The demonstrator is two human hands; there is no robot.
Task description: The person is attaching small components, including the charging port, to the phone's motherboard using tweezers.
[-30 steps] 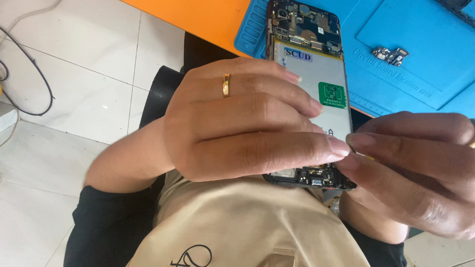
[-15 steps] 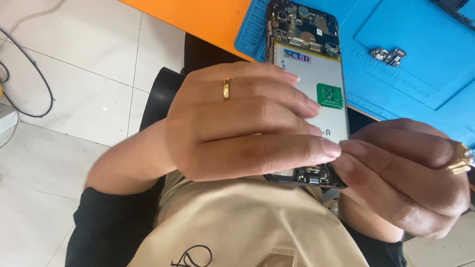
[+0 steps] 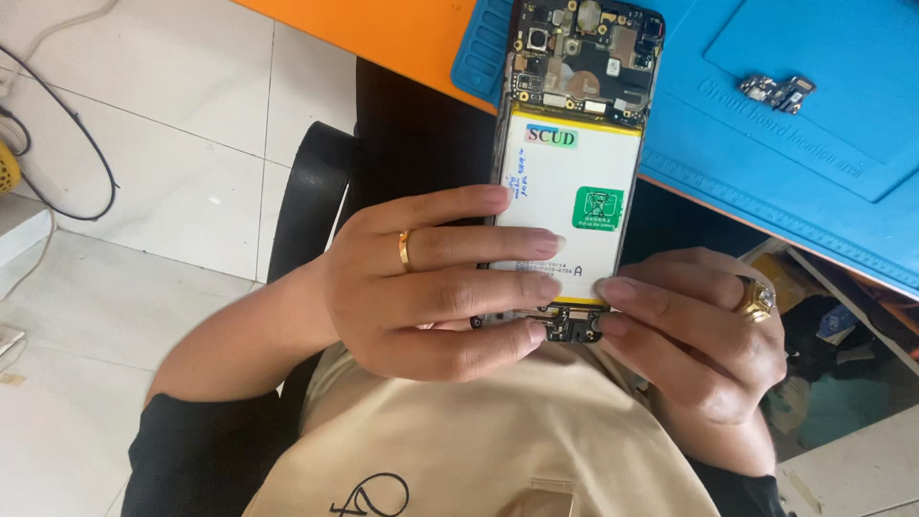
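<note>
Two hands hold the opened phone above our lap, its top end over the blue mat. Our left hand wraps the lower left edge, fingers pressed flat across the white battery. Our right hand pinches the bottom corner, fingertips beside the small lower board. We judge the unit light, stiff and fragile: grip the frame edges only, and avoid loading the exposed circuit board or flexing the battery. A small loose part lies on the mat.
</note>
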